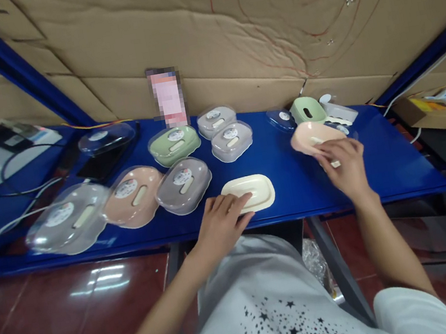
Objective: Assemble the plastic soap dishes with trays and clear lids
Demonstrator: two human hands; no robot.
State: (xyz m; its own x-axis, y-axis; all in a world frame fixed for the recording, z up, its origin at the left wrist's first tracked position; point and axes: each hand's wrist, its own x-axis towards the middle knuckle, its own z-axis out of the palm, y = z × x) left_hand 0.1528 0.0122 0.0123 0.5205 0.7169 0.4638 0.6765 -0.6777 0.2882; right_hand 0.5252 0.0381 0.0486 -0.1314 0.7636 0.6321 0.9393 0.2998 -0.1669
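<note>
A cream oval tray (259,186) lies on the blue table near its front edge. My left hand (225,218) rests at the tray's left side, fingers stretched out, with the index finger over its middle. To the right, my right hand (345,166) is closed on the near edge of a pink plastic box part (307,136), tilted above the table. Part of it is hidden behind my fingers. Just beyond it stand a green box part (308,110) with a dark slot and a clear lid (282,119).
Several lidded boxes stand on the left, including a pink box (131,196), a grey box (183,185) and a green box (174,145). A phone (168,96) leans on the cardboard wall (207,50). Power strips and cables (3,158) lie far left; a cardboard carton (431,112) is at right.
</note>
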